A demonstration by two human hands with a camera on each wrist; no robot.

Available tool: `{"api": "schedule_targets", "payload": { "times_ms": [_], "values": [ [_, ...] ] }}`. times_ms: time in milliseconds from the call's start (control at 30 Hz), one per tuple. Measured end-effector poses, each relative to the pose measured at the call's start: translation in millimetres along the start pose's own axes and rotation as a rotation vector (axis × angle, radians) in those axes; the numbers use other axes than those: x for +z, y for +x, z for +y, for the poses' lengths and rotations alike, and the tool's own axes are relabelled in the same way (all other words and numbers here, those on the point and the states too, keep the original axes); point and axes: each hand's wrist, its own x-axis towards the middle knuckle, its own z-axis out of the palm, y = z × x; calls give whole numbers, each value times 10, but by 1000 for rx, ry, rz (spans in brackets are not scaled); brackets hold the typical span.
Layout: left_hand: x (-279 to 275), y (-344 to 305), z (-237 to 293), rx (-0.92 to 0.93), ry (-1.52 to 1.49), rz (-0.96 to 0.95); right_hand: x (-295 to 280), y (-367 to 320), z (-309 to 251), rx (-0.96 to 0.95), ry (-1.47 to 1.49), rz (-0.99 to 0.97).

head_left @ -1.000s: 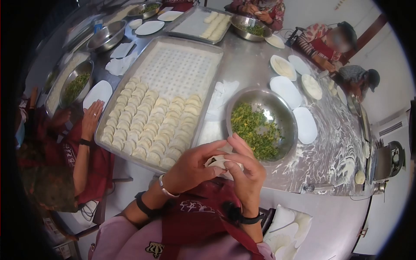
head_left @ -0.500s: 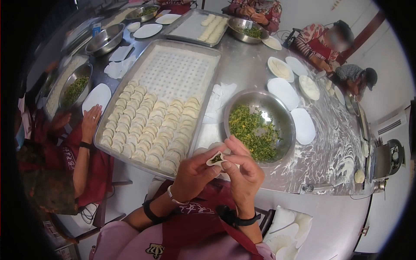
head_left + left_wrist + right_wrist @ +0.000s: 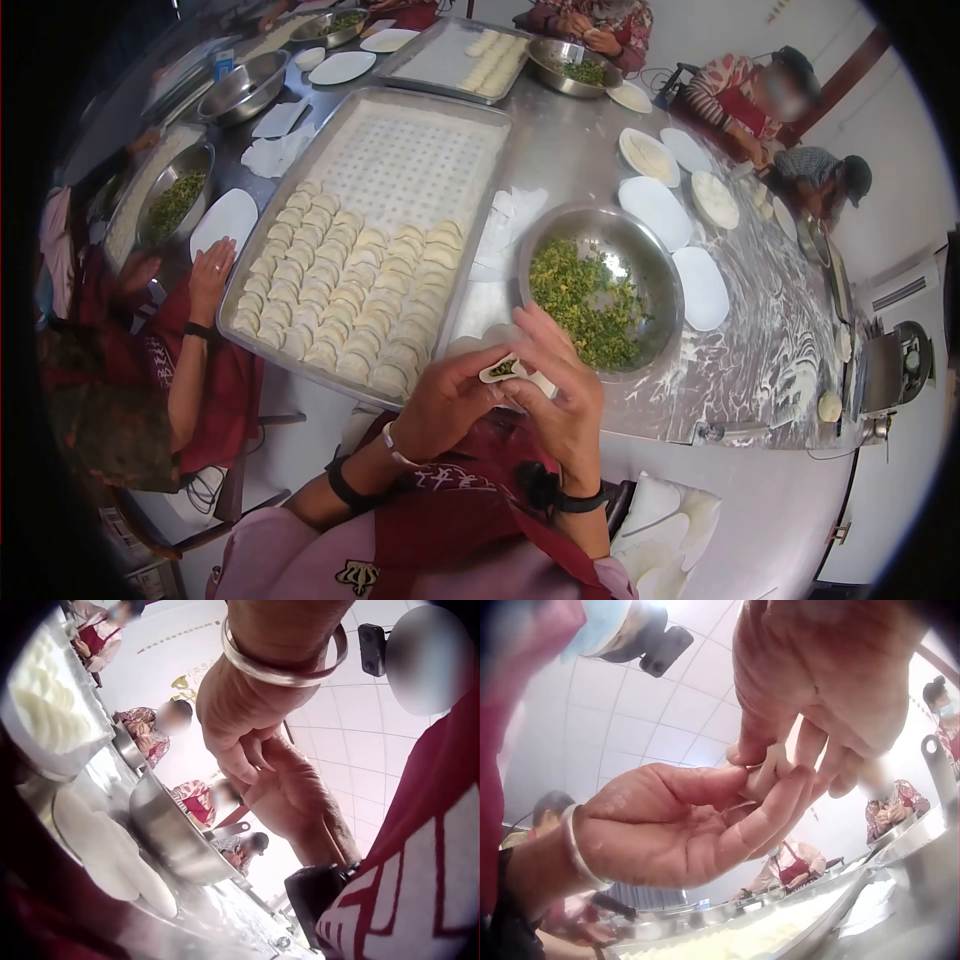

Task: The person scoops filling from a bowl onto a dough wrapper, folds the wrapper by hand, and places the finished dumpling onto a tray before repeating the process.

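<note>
- Two hands meet over one half-made dumpling [image 3: 488, 377], held up just on the wearer's side of the steel bowl [image 3: 659, 270] and a little to its left.
- The left hand [image 3: 450, 402] pinches the dumpling between thumb and fingers; the right hand [image 3: 562, 400] grips the opposite side, its thumb against the dough.
- Green filling [image 3: 506, 368] shows through a gap facing the left hand, suggesting that the step under way is folding and sealing the edge, with filling already in.
- The next move appears to call for pressing that open end shut, firmly enough to seal but gently enough not to squeeze filling into the seam.
- Left of the bowl, a large tray [image 3: 420, 150] carries rows of finished dumplings [image 3: 340, 290] at its near end; its bare far end looks ready for more. A sealed piece would probably go there.
- Pale flat discs [image 3: 94, 844], apparently wrappers, overlap on the desk [image 3: 570, 140] near the bowl, on its tray side.
- White lettering [image 3: 452, 477] crosses the wearer's maroon apron, below and left of the bowl; folds keep it from being read.
- A neighbor's apron, beyond the tray from the bowl, bears similar white writing [image 3: 160, 358], also illegible.
- A gold emblem [image 3: 357, 575] marks the wearer's pink clothing, well below the bowl; no brand name can be made out.
</note>
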Motion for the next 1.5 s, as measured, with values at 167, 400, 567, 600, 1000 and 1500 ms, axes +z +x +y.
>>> {"api": "schedule_targets", "payload": {
  "times_ms": [167, 400, 567, 600, 1000, 1500],
  "values": [
    [21, -34, 54, -59, -41, 13, 70, -64, 149, -45, 69, 40],
    [55, -38, 68, -57, -6, -20, 166, -106, 189, -63, 131, 118],
    [5, -16, 57, -17, 142, -70, 164, -121, 251, -118, 102, 79],
    [-2, -9, 67, -44, 113, -66, 141, -108, 212, -74, 68, 55],
    [-27, -35, 90, -35, 64, -92, 106, -100, 161, -48, 172, -50],
    [-38, -126, 96, -99, 185, -17, 210, -108, 156, -128, 68, 60]
  ]
}}
